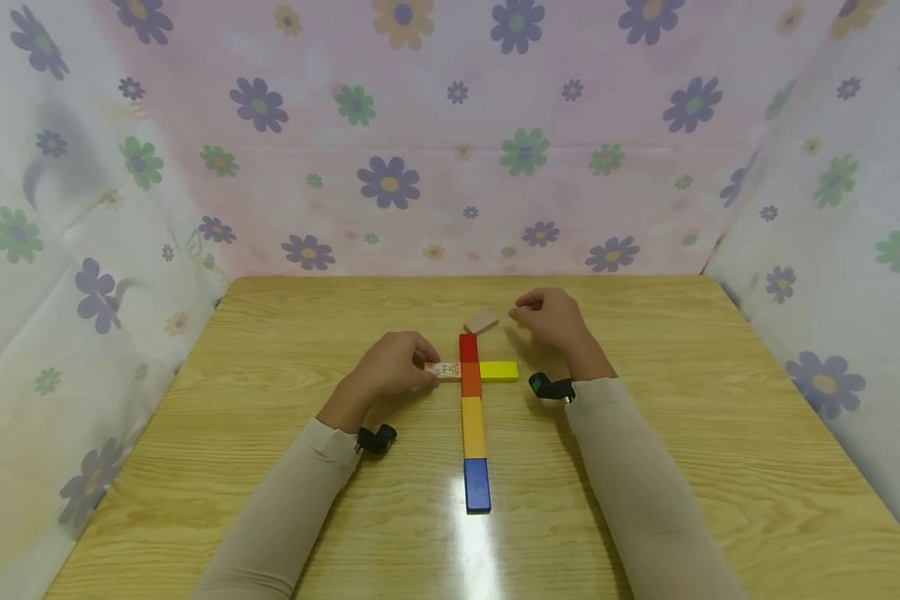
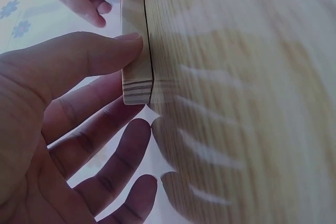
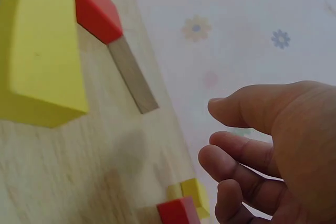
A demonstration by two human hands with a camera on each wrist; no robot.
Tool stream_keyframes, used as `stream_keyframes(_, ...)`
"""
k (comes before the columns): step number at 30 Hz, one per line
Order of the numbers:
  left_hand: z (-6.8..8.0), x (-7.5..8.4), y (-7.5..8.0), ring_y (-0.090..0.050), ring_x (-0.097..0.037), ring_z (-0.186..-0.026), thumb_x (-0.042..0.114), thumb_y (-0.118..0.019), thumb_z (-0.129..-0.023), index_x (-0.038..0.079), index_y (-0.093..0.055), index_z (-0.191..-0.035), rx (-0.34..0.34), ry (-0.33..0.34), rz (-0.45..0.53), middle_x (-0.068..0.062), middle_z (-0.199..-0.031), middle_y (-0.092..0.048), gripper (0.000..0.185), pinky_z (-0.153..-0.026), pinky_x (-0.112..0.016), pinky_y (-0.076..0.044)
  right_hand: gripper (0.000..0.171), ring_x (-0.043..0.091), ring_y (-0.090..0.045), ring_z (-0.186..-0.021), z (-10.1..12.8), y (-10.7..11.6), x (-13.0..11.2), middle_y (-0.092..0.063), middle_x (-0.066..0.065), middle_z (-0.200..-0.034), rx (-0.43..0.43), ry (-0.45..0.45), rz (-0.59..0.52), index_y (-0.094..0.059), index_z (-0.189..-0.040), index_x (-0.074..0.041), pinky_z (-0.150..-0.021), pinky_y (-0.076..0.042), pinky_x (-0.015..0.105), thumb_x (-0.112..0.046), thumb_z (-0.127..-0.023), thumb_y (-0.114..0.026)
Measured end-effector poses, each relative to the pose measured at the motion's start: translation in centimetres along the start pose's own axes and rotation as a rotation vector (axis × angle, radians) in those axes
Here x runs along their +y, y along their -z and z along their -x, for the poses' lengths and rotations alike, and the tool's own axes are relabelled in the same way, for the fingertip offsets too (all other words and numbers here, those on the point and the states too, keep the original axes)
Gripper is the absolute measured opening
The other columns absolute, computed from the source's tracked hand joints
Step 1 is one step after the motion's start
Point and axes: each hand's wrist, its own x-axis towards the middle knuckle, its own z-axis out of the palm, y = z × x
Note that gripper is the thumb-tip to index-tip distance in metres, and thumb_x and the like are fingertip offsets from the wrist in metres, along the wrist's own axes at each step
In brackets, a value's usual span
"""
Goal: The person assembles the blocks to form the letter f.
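Observation:
My left hand pinches a pale wooden block with a printed top between thumb and fingers. Its inner end meets an orange block; in the left wrist view the thumb lies along the pale block. A yellow block extends from the orange block's other side. Beyond the orange block lies a red one, with a plain wooden block set at an angle at its far end. Just right of that plain block, my right hand hovers with fingers loosely bent and holds nothing.
Toward me the row continues with an amber block and a blue block. Another red block and a small yellow block show low in the right wrist view. Flowered cloth walls the wooden table.

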Motion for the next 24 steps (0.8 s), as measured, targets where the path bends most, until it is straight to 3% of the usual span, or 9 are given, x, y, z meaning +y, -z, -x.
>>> stream_keyframes(12,0.0,-0.2,-0.1,-0.063,-0.018,-0.093,0.024,-0.087,-0.084,0.018,-0.080,-0.106,-0.003,0.003,-0.001,0.001,-0.105,-0.073,0.024,-0.088,-0.038,-0.055,0.040,0.037,-0.059,-0.118,0.9,3.1,1.5,-0.062,0.016,-0.135,0.129,-0.073,-0.089,-0.068,-0.132,-0.010,-0.099,-0.051,0.054,-0.035,-0.102,-0.063)
stream_keyframes(24,0.2,0.0,0.1,-0.063,-0.018,-0.094,0.023,-0.087,-0.084,0.017,-0.080,-0.107,-0.004,0.012,-0.002,0.000,-0.108,-0.074,0.024,-0.089,-0.039,-0.055,0.041,0.037,-0.057,-0.121,1.3,4.0,3.4,-0.061,0.018,-0.135,0.037,-0.140,-0.076,-0.065,-0.136,-0.008,-0.104,-0.049,0.052,-0.030,-0.102,-0.064)
